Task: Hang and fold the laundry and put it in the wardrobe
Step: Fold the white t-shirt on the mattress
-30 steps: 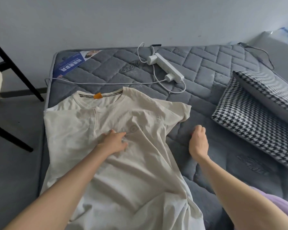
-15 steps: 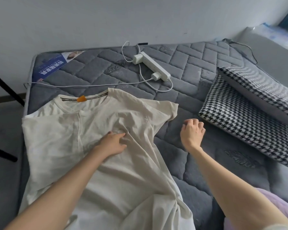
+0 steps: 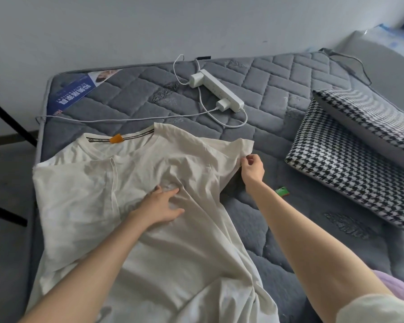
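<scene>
Right hand (image 3: 253, 170): was moved from mattress (image 3: 135, 99) to T-shirt (image 3: 79, 206) sleeve; hem was pinched.
Left hand (image 3: 160, 207): fingers were spread, pressed on chest.
Blue label (image 3: 72, 94): white characters were printed, unread.

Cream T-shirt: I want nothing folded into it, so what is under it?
The cream T-shirt lies on the gray quilted mattress, which shows beside and beyond it. Anything small beneath the cloth is hidden.
</scene>
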